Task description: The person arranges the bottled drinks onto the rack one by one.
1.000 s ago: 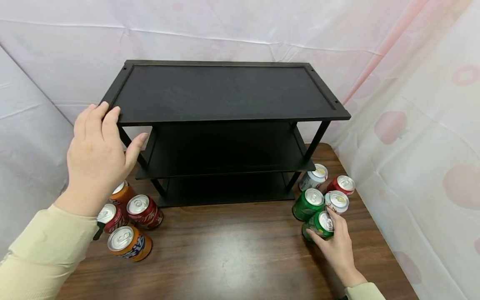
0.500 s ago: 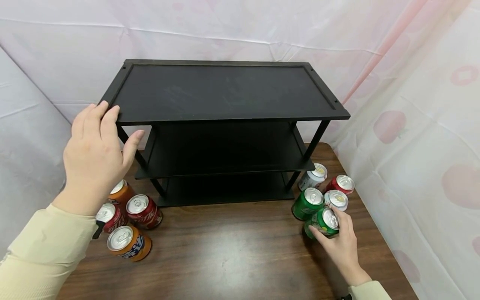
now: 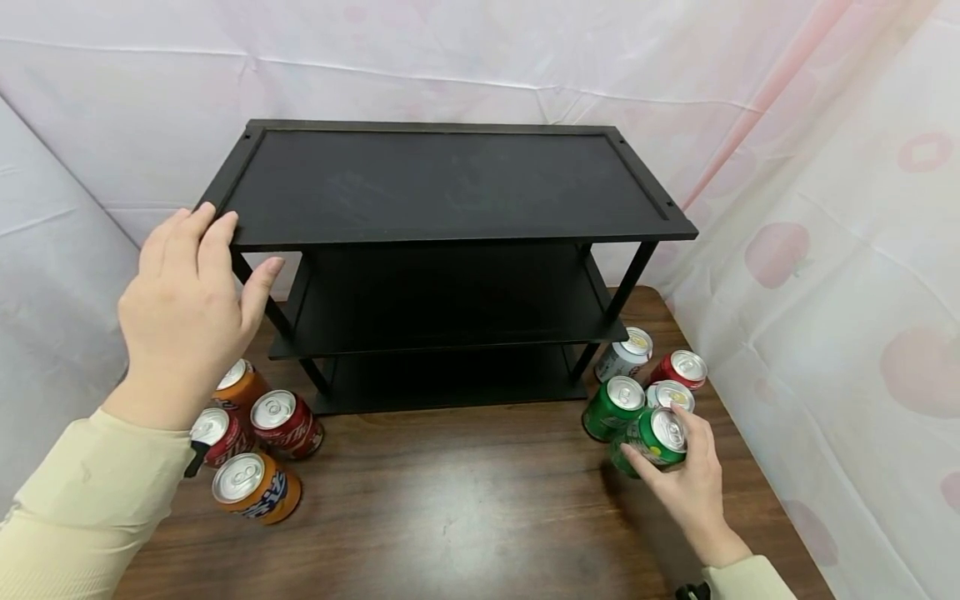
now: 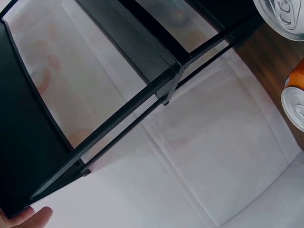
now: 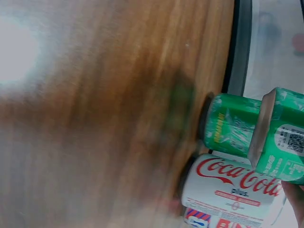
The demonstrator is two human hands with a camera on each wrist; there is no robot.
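Note:
My right hand grips a green soda can between thumb and fingers. In the right wrist view its base hangs off the table, in front of another green can that stands there. Beside that one is a white Coca-Cola can. A black three-tier shelf stands at the back of the table. My left hand rests on the front left corner of its top, fingers extended and thumb apart. Only fingertips show in the left wrist view.
Right of the shelf stand a red can and a silver-white can. At left are orange cans, the nearest one a Fanta, and dark red cans. Patterned cloth hangs behind and beside the wooden table.
The green can in my right hand has risen and shifted right, up off the table. My left hand has slid very slightly left on the shelf's corner.

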